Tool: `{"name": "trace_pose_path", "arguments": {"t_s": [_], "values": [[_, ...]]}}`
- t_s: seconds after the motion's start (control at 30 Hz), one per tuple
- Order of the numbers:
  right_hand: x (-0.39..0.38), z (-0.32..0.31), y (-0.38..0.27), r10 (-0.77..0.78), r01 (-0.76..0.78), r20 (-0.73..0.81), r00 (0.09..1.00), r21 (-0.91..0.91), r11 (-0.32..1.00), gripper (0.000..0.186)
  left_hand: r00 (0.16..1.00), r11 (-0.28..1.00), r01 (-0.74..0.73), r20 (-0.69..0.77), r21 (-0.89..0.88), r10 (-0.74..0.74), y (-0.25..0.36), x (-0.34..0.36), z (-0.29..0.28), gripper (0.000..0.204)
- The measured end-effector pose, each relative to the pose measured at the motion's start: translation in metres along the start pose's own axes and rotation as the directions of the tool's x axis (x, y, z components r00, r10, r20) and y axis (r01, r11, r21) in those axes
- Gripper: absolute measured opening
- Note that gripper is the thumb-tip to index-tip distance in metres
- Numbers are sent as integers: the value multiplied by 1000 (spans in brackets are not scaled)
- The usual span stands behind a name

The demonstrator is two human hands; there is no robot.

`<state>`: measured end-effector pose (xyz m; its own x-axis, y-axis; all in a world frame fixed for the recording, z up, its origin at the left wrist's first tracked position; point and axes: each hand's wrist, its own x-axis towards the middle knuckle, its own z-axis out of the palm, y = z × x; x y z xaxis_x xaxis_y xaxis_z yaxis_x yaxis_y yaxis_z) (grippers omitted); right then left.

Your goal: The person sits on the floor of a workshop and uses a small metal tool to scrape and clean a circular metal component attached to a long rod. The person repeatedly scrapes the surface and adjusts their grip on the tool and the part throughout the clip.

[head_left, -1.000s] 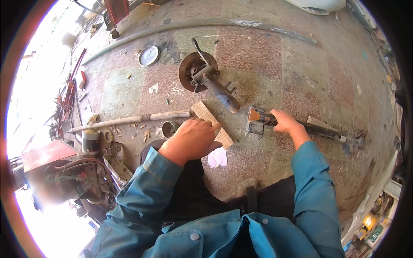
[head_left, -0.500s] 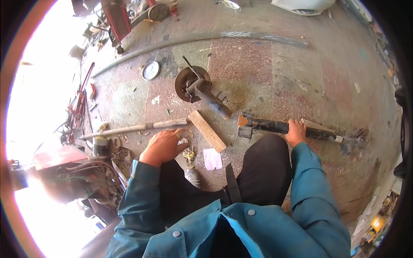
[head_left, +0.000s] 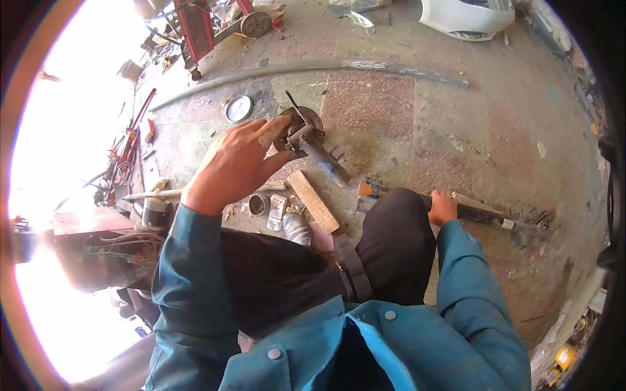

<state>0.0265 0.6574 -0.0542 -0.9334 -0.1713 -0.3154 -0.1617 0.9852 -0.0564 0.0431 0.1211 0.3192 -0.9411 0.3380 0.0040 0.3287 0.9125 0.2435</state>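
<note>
Disc-and-tube assembly (head_left: 319, 158): on the tiled floor ahead, tube slanting toward the person's right.
Left hand (head_left: 228, 159): over the disc's left side, thumb and forefinger apart; whether they touch or clamp it, I cannot tell.
Right hand (head_left: 444, 208): fingers curled and clamped on the dark tube (head_left: 479, 212), beyond the knee.
Good handling: the 2 metal pieces look heavy; a full grip, clear of edges and the thin rod, should beat fingertips.
Nearby: 1 wooden block (head_left: 313, 201), just beside the shoe (head_left: 297, 229).
Farther: white round lid (head_left: 238, 108).
</note>
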Motion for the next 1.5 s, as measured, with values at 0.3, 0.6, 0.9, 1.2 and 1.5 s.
{"name": "trace_pose_path", "arguments": {"t_s": [0.3, 0.6, 0.9, 1.2, 1.5], "values": [[17, 29, 21, -67, 69, 31, 997, -67, 995, 29, 992, 998, -41, 121, -37, 45, -19, -11, 29, 63], [18, 38, 44, -107, 105, -26, 994, -83, 991, 29, 979, 999, -29, 200, -26, 34, -17, -4, 29, 62], [14, 20, 15, -50, 50, -7, 999, 15, 999, 33, 975, 998, -55, 214, -33, 60, -9, -5, 31, 67], [3, 32, 29, -93, 89, -102, 990, -40, 995, 21, 949, 997, -34, 312, -71, 55, 2, 6, 36, 73], [9, 46, 37, -158, 160, -331, 930, -21, 987, 27, 912, 996, -61, 403, -63, 81, -25, 16, 67, 75]]}}
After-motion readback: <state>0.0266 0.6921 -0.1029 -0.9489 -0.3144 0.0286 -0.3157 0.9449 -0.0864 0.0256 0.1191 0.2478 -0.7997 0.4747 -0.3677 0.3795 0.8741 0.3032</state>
